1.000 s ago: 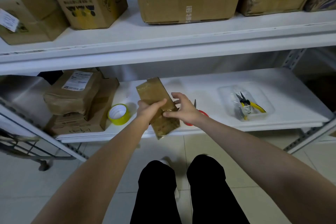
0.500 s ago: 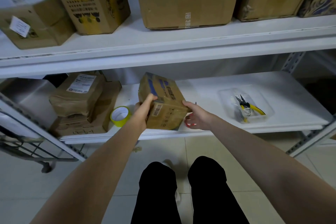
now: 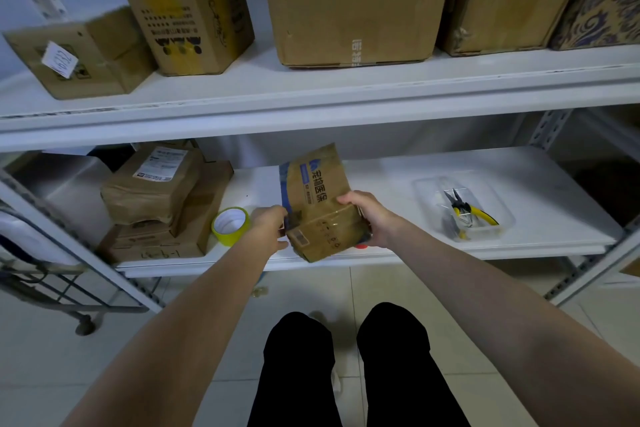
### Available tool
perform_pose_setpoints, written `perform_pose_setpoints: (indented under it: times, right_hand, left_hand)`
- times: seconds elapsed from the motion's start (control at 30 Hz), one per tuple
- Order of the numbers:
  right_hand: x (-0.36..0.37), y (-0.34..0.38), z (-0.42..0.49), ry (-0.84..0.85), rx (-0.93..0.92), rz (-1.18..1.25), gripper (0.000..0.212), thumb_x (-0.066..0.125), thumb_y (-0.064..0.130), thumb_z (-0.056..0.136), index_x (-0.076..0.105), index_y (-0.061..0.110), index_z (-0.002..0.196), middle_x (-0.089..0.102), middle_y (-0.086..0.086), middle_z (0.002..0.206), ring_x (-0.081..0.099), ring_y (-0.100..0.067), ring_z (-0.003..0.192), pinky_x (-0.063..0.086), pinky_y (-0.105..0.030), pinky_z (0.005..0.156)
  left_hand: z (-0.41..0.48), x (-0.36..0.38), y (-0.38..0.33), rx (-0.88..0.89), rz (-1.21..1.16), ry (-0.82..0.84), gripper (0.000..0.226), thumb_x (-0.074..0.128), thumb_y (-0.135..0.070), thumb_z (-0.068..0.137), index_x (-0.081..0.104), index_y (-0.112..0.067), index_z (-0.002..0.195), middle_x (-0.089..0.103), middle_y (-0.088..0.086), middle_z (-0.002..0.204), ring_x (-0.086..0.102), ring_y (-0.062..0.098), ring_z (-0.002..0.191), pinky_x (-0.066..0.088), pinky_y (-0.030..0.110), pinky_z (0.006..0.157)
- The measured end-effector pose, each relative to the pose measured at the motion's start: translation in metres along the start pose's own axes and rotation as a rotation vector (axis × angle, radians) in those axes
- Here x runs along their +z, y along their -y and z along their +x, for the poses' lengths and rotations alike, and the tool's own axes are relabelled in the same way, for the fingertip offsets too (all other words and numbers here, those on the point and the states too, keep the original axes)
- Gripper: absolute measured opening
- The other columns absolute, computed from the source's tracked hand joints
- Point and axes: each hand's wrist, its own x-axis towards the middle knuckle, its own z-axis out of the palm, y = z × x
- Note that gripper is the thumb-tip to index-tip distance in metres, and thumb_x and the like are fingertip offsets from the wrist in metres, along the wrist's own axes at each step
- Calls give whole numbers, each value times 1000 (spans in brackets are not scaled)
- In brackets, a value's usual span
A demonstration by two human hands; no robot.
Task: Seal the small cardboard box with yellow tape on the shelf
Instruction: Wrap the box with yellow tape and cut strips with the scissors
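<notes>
Over the last second the small cardboard box (image 3: 317, 204) has been turned over in the air. A plain taped side faced up first, then a corner. Now its broad blue-printed face looks toward the camera, with the far end raised and the near end low over the front edge of the lower shelf (image 3: 450, 255). Whether its bottom corner rests on the shelf cannot be told.

This reads as still finding the side to close. No taping has begun, and the yellow tape roll (image 3: 230, 225) lies untouched near the shelf's front edge, just left of the box.

The left grip (image 3: 268, 229) curls against the box's near left corner. The right grip (image 3: 369, 218) wraps the right side with its thumb over the top edge. Both are clenched on the box, so one probably has to let go before the tape can be picked up.
</notes>
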Motion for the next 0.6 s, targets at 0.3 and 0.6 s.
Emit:
perform_pose_setpoints:
  times: [0.3, 0.6]
  right_hand:
    - [13, -14, 6, -372, -355, -547, 101, 81, 47, 54, 22, 30, 134, 40, -5, 127, 44, -22, 114, 46, -37, 94]
    - [22, -13, 1, -130, -527, -659, 76, 76, 38, 78, 37, 16, 140, 46, -5, 136, 46, -20, 124, 44, -29, 93]
  left_hand:
    - [5, 9, -5, 100, 129, -40, 60, 64, -33, 86, 38, -9, 134, 46, 8, 124, 45, 28, 114, 40, 45, 94]
    - [7, 19, -5, 309, 57, 16, 46, 65, 2, 82, 52, -15, 122, 64, 2, 112, 62, 20, 93, 51, 30, 73]
